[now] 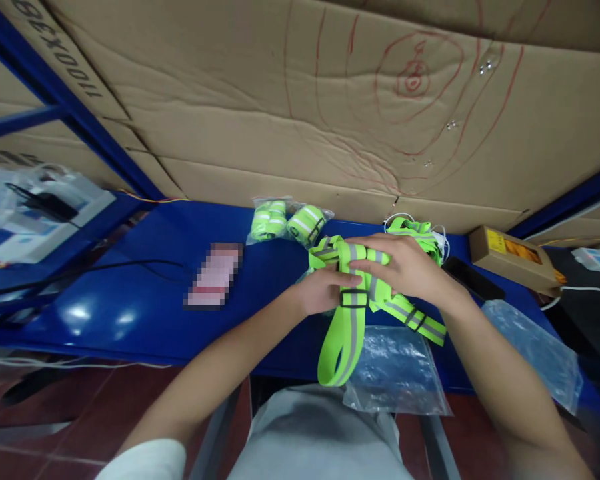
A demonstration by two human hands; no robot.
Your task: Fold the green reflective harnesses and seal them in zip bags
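Both of my hands are closed on a bunched neon-yellow reflective strap point(353, 333) with grey stripes and black buckles. My left hand point(323, 290) grips it from the left, fingers beside a buckle. From above and to the right, my right hand point(397, 263) presses on its folds. One loop hangs down over the table's front edge, and a buckled end sticks out to the right. Below the strap lies a clear plastic bag point(397, 370), partly over the edge. Another heap of yellow strap point(417, 237) sits just behind my right hand.
Two bagged strap rolls, a left roll point(269, 220) and a right roll point(306, 225), stand at the back of the blue table point(145, 267). A phone-like slab point(214, 277) lies left. To the right are a dark phone point(473, 277), a cardboard box point(513, 260) and another plastic bag point(533, 350).
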